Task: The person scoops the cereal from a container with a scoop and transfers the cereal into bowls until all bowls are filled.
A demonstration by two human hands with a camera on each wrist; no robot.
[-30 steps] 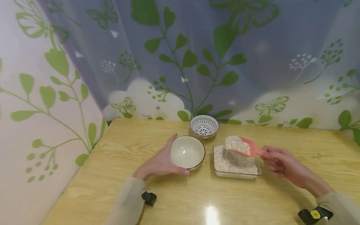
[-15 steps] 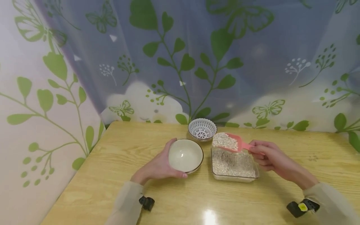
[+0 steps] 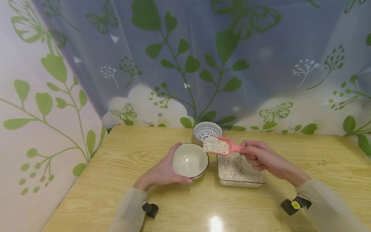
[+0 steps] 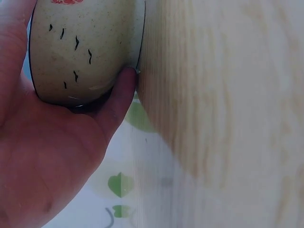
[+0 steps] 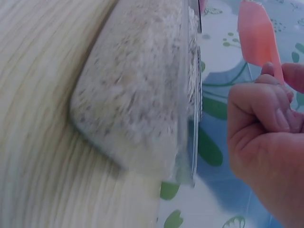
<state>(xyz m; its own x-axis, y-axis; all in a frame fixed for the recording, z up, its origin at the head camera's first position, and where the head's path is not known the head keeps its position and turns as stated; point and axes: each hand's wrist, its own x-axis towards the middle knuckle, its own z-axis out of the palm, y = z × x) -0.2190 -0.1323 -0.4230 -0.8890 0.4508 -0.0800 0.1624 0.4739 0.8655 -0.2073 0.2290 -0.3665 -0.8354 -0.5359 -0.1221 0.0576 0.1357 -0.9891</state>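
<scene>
My left hand (image 3: 163, 169) grips the side of a cream bowl (image 3: 189, 162) with a dark rim, thumb at the front and fingers toward the back. The bowl's inside shows no oats. In the left wrist view, its speckled outer wall (image 4: 85, 52) bears small dark strokes. My right hand (image 3: 262, 158) holds a pink scoop (image 3: 229, 145) by its handle. Heaped oats (image 3: 215, 145) lie in the scoop, whose tip is above the bowl's right rim. Below it stands a clear rectangular container (image 3: 242, 183) filled with oats. The right wrist view shows the scoop's underside (image 5: 256, 35).
A white bowl with a dark lattice pattern (image 3: 207, 129) stands behind, near the table's back edge, partly covered by the scoop. The wooden table (image 3: 179, 206) meets a leaf-printed curtain (image 3: 246, 96) at the back and left.
My right hand has carried the loaded scoop leftward from above the oat container to the cream bowl's right rim. My left hand keeps its grip on the bowl. The head view has shifted slightly.
</scene>
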